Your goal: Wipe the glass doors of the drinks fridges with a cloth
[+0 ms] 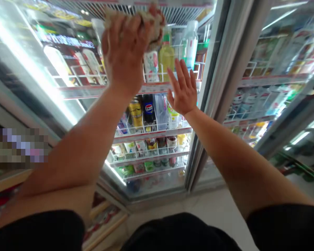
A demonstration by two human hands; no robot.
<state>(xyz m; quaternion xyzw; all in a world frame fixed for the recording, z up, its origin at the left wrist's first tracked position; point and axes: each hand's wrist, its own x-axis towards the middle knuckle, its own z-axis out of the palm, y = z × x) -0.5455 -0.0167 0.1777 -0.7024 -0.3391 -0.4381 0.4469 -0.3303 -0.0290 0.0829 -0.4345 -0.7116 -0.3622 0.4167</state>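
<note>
My left hand (124, 52) is raised high in front of a drinks fridge, with its fingers bent over a crumpled beige and reddish-brown cloth (157, 30). Motion blurs the hand and the cloth a little. The cloth appears to lie against the fridge's glass door (157, 179), though the contact itself is hard to make out. Lower and to the right, my right hand (184, 89) is empty, its fingers stretched out and apart. It is at the glass near the door's right edge; whether the palm touches it I cannot tell.
Behind the glass, wire shelves hold a yellow bottle (166, 55), a clear bottle (191, 43), a dark Pepsi bottle (148, 108) and several cups. A metal door frame (231, 66) stands at right, beside another stocked fridge. Wooden-edged shelves (107, 226) stand at lower left.
</note>
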